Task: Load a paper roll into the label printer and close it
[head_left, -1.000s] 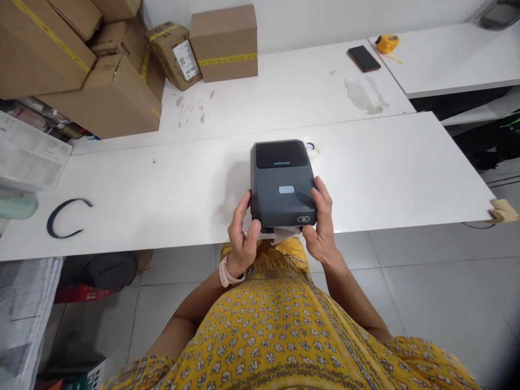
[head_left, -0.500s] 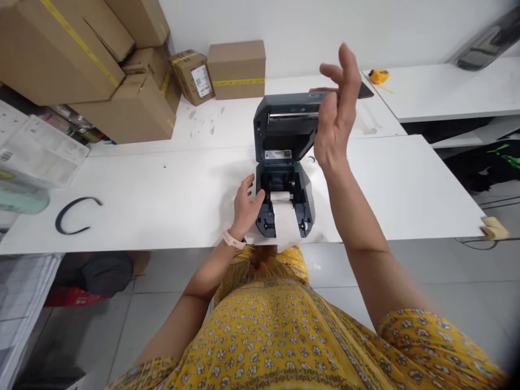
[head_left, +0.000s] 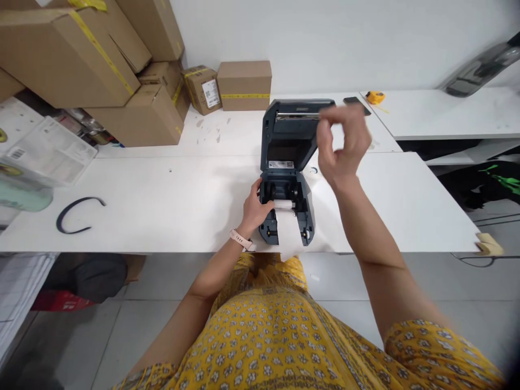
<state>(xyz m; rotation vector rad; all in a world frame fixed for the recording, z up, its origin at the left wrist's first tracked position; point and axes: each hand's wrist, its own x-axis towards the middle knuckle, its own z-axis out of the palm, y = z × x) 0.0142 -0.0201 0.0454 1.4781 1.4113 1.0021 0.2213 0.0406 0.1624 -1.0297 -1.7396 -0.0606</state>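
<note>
A dark grey label printer [head_left: 307, 208] stands on the white table with its lid [head_left: 298, 127] raised. Inside lies a small roll of white paper [head_left: 283, 204], and its loose strip [head_left: 289, 233] runs out over the front edge. My left hand [head_left: 255, 211] clasps the left wall of the base, fingers outside and thumb inside beside the roll. At the right edge of the lid is my right hand [head_left: 345, 143], its fingers bent and blurred. Whether its fingertips touch the lid, I cannot tell.
Cardboard boxes [head_left: 138, 116] are piled at the back left. A dark curved band [head_left: 60, 219] lies on the left. Behind my right hand are a dark flat object [head_left: 352, 100] and a yellow tape measure [head_left: 375, 97]. A clear plastic case [head_left: 60, 149] stands far left.
My right hand has gone from raised, spread fingers to bent ones, lower by the lid's edge. My left hand has closed in on the printer's left wall, its thumb now nearer the paper roll.
</note>
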